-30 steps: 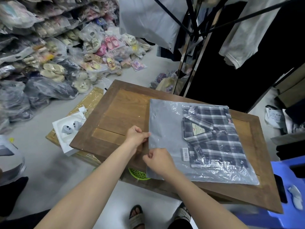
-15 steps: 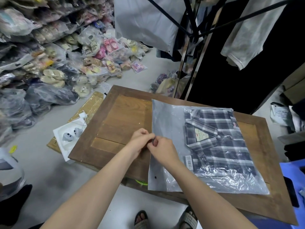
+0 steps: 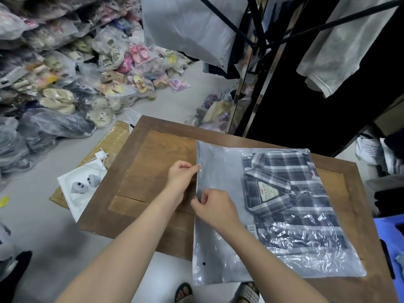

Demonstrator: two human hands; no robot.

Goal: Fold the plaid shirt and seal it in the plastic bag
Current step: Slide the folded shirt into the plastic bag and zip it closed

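Figure: sealing stage, seen from the head camera. We see the plaid shirt (image 3: 293,200) folded and lying inside the plastic bag (image 3: 220,248), which rests flat on the wooden tabletop (image 3: 153,162) in the centre-right of the frame, its near end overhanging the tabletop edge. Compared with half a second ago, the two hands, then pinched together at one spot on the bag's open left edge, have drawn apart along it: the left hand (image 3: 181,180) now pinches that edge further up, and the right hand (image 3: 215,207) pinches it lower down. We judge that the closure strip is being pressed shut along its length, so the task is near its end, with the upper and lower stretches of the edge possibly unsealed. The room is a crowded stockroom: bagged slippers (image 3: 65,84) heap the upper left, a white tray (image 3: 80,189) lies on the grey floor (image 3: 39,226), and garments (image 3: 341,44) hang at upper right.
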